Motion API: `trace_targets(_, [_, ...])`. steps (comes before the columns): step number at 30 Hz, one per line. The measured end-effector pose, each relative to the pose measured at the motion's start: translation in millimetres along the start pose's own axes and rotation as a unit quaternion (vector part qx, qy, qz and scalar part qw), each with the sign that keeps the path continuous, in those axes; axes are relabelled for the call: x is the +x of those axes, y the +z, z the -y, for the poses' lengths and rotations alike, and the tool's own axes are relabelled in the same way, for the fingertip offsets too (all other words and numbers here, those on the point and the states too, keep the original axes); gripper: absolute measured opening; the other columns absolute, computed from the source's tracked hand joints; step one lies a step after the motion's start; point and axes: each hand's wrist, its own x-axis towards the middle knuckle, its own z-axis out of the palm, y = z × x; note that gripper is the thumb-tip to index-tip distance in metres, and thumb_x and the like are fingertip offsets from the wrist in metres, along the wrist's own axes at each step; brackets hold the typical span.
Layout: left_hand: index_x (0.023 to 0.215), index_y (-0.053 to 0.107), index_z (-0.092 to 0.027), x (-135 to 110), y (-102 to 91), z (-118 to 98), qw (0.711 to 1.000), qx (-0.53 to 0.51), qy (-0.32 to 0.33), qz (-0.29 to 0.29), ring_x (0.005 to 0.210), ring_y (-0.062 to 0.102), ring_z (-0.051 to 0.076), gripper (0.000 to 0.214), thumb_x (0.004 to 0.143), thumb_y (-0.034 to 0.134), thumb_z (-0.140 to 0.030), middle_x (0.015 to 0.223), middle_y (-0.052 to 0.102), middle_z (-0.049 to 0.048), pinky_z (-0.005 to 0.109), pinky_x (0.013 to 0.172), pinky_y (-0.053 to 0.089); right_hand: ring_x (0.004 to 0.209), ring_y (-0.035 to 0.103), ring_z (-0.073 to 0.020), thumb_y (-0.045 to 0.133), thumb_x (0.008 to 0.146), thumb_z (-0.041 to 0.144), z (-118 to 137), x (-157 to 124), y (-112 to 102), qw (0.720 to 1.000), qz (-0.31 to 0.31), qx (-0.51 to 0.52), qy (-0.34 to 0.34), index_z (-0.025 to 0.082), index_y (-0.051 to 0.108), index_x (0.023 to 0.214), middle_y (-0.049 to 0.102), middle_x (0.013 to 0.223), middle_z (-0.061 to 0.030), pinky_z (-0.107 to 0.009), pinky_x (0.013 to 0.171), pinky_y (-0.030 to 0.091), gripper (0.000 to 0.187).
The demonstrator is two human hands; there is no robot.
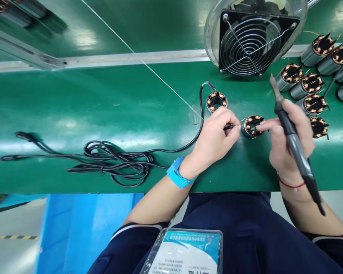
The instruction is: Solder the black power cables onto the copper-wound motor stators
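Note:
My left hand [215, 133] is closed, thumb and finger pinching the dark end of a black cable [228, 127] beside a motor stator [253, 126]. A thin pale wire [168, 88] slants down from the top to this hand; whether the fingers grip it too is hidden. My right hand [291, 140] is wrapped round a soldering iron [293, 140], its tip pointing up and away from the stator. The right index finger reaches to the stator's copper-wound rim. Just behind my left hand stands another stator [216, 101], with a black cable joined to its top.
Coiled black cables [117, 160] lie on the green bench [45, 102] at the left. A fan with a wire guard [248, 51] stands at the back. Several stators [311, 83] are grouped at the right. Below the bench's front edge is a blue bin [82, 228].

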Motion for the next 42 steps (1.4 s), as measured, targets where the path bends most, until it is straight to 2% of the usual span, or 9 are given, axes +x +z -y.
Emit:
trace_targets(4, [0.069, 0.054, -0.017, -2, 2.4, -2, 1.000, -0.004, -0.004, 0.014, 0.073, 0.053, 0.011, 0.019, 0.076, 0.055, 0.000, 0.076, 0.058, 0.0007, 0.024, 0.063, 0.044, 0.063, 0.063, -0.0156, 0.062, 0.087, 0.029, 0, -12, -14, 0.998, -0.036, 0.006, -0.059, 0.024, 0.061, 0.122, 0.065, 0.081, -0.0013, -0.033, 0.060, 0.053, 0.035])
trace_targets(6, [0.069, 0.054, -0.017, -2, 3.1, -2, 1.000, -0.002, -0.008, 0.015, 0.073, 0.054, 0.011, 0.018, 0.076, 0.055, 0.000, 0.076, 0.058, 0.0009, 0.025, 0.063, 0.044, 0.053, 0.056, -0.0135, 0.065, 0.083, 0.026, -2, -19, -19, 0.995, -0.026, 0.022, -0.094, 0.020, 0.064, 0.114, 0.058, 0.069, 0.0010, -0.030, 0.049, 0.047, 0.031])
trace_targets(9, [0.070, 0.053, -0.018, -3, 3.8, -2, 1.000, 0.009, -0.013, 0.014, 0.076, 0.055, 0.012, 0.017, 0.077, 0.054, -0.002, 0.079, 0.059, 0.0013, 0.026, 0.064, 0.045, 0.047, 0.048, -0.0120, 0.064, 0.079, 0.020, -2, -23, -22, 0.991, 0.001, 0.055, -0.119, 0.016, 0.065, 0.100, 0.052, 0.060, 0.0026, -0.028, 0.043, 0.042, 0.021])
trace_targets(14, [0.070, 0.052, -0.019, -3, 5.0, 0, 1.000, 0.015, -0.011, 0.010, 0.077, 0.056, 0.013, 0.017, 0.077, 0.054, -0.004, 0.080, 0.060, 0.0010, 0.028, 0.067, 0.045, 0.045, 0.045, -0.0114, 0.060, 0.078, 0.017, 2, -21, -20, 0.991, 0.012, 0.050, -0.124, 0.017, 0.063, 0.090, 0.051, 0.057, 0.0032, -0.027, 0.041, 0.039, 0.012])
trace_targets(22, [0.070, 0.051, -0.019, -3, 5.8, 0, 1.000, 0.004, -0.006, 0.001, 0.076, 0.056, 0.012, 0.018, 0.076, 0.054, -0.002, 0.078, 0.060, 0.0005, 0.028, 0.064, 0.044, 0.047, 0.047, -0.0109, 0.061, 0.077, 0.016, -1, -23, -19, 0.990, -0.006, 0.048, -0.134, 0.015, 0.063, 0.089, 0.056, 0.060, 0.0016, -0.027, 0.041, 0.039, 0.012])
trace_targets(26, [0.069, 0.051, -0.019, -3, 5.7, -1, 1.000, -0.001, -0.014, 0.001, 0.075, 0.055, 0.012, 0.019, 0.075, 0.054, -0.002, 0.078, 0.060, 0.0006, 0.027, 0.062, 0.043, 0.046, 0.047, -0.0111, 0.061, 0.077, 0.016, -1, -24, -21, 0.991, 0.007, 0.047, -0.128, 0.017, 0.064, 0.091, 0.054, 0.059, 0.0032, -0.028, 0.041, 0.038, 0.014])
trace_targets(32, [0.070, 0.052, -0.019, -2, 5.2, -1, 1.000, 0.007, -0.001, -0.004, 0.075, 0.056, 0.012, 0.018, 0.076, 0.055, -0.002, 0.078, 0.061, 0.0008, 0.027, 0.063, 0.044, 0.046, 0.047, -0.0100, 0.060, 0.079, 0.016, 1, -22, -20, 0.989, 0.003, 0.045, -0.138, 0.015, 0.062, 0.089, 0.055, 0.059, 0.0019, -0.027, 0.042, 0.038, 0.010])
trace_targets(38, [0.071, 0.053, -0.018, -3, 4.7, 0, 0.999, 0.040, 0.011, -0.010, 0.076, 0.056, 0.011, 0.017, 0.076, 0.057, -0.002, 0.078, 0.062, -0.0007, 0.027, 0.067, 0.046, 0.051, 0.048, -0.0098, 0.057, 0.085, 0.016, 5, -23, -22, 0.993, 0.024, 0.025, -0.111, 0.016, 0.061, 0.090, 0.056, 0.063, 0.0010, -0.027, 0.047, 0.040, 0.007])
trace_targets(42, [0.071, 0.053, -0.018, -3, 5.1, 0, 0.999, 0.037, 0.010, -0.011, 0.076, 0.056, 0.011, 0.018, 0.076, 0.057, -0.002, 0.078, 0.061, -0.0010, 0.026, 0.067, 0.046, 0.050, 0.047, -0.0093, 0.057, 0.086, 0.016, 5, -22, -23, 0.991, 0.038, 0.036, -0.120, 0.015, 0.061, 0.092, 0.055, 0.063, 0.0004, -0.027, 0.047, 0.040, 0.007])
